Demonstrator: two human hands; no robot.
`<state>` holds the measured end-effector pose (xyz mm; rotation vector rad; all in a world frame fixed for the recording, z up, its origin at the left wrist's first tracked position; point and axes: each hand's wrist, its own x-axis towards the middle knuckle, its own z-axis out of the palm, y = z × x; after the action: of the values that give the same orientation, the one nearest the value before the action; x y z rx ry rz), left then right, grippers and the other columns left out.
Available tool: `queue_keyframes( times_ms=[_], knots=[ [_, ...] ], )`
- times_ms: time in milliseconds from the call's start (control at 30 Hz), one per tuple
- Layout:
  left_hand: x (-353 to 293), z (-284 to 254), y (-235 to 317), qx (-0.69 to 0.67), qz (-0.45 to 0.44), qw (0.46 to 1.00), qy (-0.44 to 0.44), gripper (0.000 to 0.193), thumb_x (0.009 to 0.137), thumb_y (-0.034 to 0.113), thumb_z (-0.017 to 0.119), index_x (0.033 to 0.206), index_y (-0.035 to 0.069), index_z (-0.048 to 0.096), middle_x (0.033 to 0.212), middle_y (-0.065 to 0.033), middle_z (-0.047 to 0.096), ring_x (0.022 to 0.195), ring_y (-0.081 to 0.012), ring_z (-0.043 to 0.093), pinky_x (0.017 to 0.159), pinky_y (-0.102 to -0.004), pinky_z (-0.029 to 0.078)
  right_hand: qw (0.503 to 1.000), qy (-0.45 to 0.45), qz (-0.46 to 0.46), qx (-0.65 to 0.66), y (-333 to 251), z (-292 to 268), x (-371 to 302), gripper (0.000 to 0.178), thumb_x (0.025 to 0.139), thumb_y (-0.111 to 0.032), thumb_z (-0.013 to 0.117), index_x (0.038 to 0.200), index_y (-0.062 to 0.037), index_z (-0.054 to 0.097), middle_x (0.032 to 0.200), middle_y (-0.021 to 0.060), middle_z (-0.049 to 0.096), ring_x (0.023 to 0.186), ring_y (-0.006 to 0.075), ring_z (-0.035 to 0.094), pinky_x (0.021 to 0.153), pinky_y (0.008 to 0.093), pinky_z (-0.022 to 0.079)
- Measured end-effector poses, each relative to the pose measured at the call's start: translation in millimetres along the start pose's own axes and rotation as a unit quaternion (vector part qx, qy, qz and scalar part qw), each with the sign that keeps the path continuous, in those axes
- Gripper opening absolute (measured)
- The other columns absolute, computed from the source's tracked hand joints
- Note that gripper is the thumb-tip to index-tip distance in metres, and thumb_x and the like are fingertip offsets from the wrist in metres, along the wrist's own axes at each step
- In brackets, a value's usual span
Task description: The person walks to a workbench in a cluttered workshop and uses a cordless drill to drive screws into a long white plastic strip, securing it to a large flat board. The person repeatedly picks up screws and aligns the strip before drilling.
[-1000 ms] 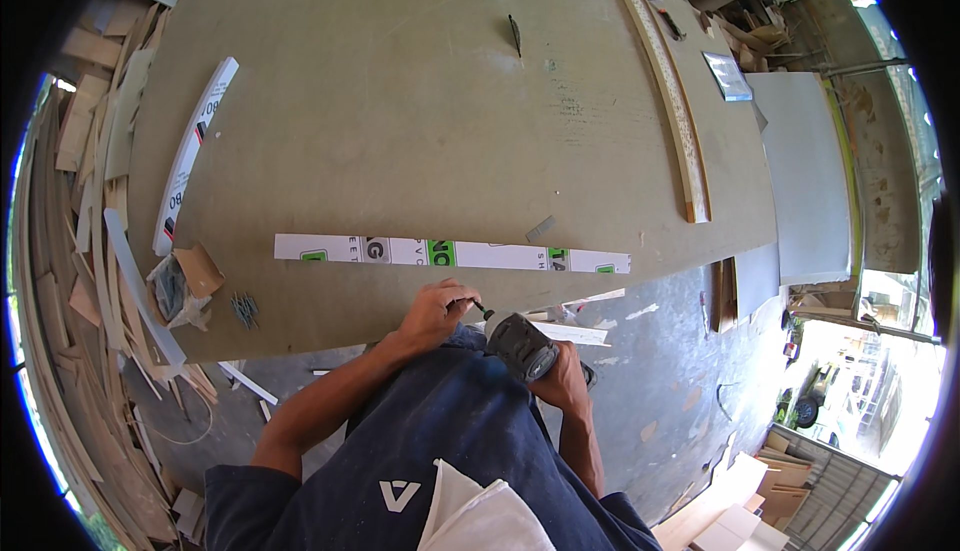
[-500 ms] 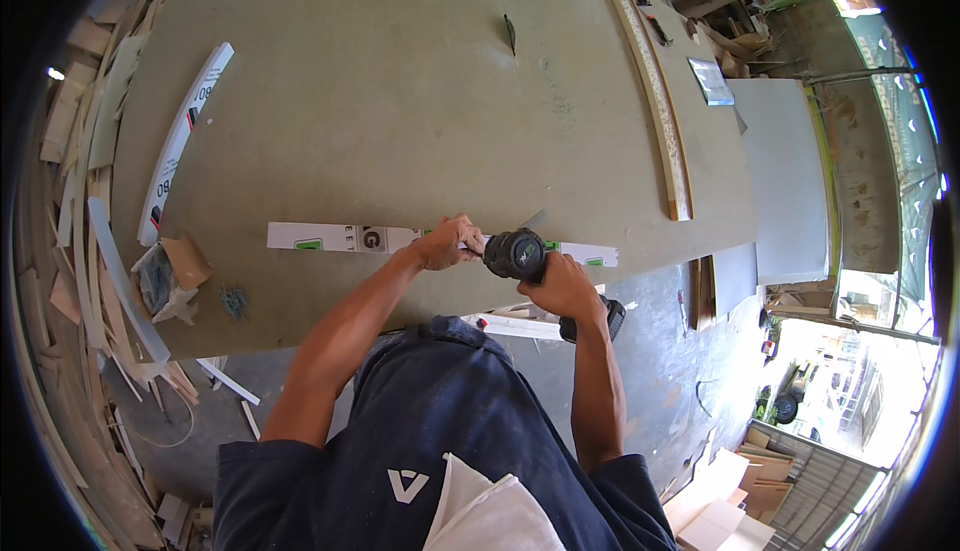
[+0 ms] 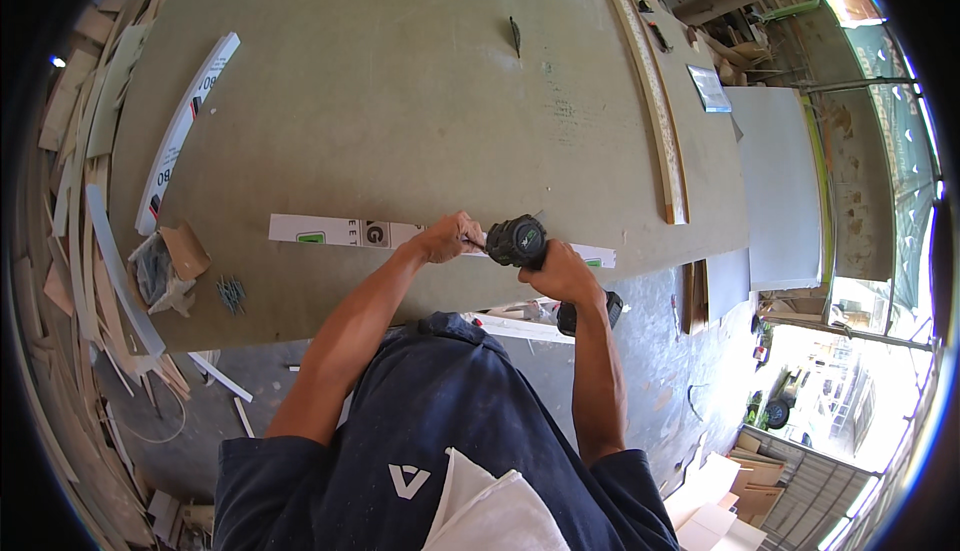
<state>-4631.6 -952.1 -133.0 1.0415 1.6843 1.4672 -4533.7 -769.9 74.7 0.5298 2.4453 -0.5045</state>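
Note:
A black cordless drill (image 3: 517,242) is gripped in my right hand (image 3: 564,276), its handle wrapped by the fingers and its battery end low beside my wrist. The drill's front end points left, toward my left hand (image 3: 450,238). That hand is closed in a pinch right at the drill's tip; what sits between the fingers is too small to make out. Beneath both hands lies a narrow white printed strip (image 3: 330,230) along the near side of the table, its middle hidden by the hands and drill.
The large brownish table (image 3: 380,101) carries a pile of screws (image 3: 231,295) beside an open cardboard box (image 3: 183,255), another white strip (image 3: 188,133) at left, and a long wooden strip (image 3: 648,96) at right. Offcuts (image 3: 75,201) crowd the left side. White boards (image 3: 785,186) stand at right.
The view has shifted slightly. The drill's body is turned a little in my right hand, and my left hand stays pinched at its tip.

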Motion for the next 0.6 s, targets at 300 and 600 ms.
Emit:
queue_keyframes(
  times_ms=[300, 600],
  knots=[
    [-0.6, -4.0, 8.2, 0.054, 0.025, 0.998, 0.003, 0.014, 0.082, 0.002, 0.078, 0.095, 0.005, 0.079, 0.093, -0.0110, 0.074, 0.095, -0.0256, 0.067, 0.085, -0.0366, 0.055, 1.000, -0.002, 0.003, 0.004, -6.7, 0.4, -4.3, 0.045, 0.072, -0.029, 0.074, 0.100, 0.0069, 0.071, 0.102, 0.0297, 0.072, 0.104, 0.0434, 0.069, 0.093, 0.0477, 0.054],
    [-2.7, -4.0, 9.2, 0.057, 0.019, 0.998, 0.001, 0.014, 0.079, 0.001, 0.077, 0.092, 0.007, 0.079, 0.091, -0.0049, 0.072, 0.097, -0.0242, 0.062, 0.093, -0.0374, 0.049, 1.000, -0.020, -0.015, 0.013, -2.8, 5.0, -3.9, 0.042, 0.071, -0.025, 0.074, 0.099, 0.0059, 0.072, 0.099, 0.0299, 0.072, 0.098, 0.0446, 0.070, 0.088, 0.0487, 0.056]
  ],
)
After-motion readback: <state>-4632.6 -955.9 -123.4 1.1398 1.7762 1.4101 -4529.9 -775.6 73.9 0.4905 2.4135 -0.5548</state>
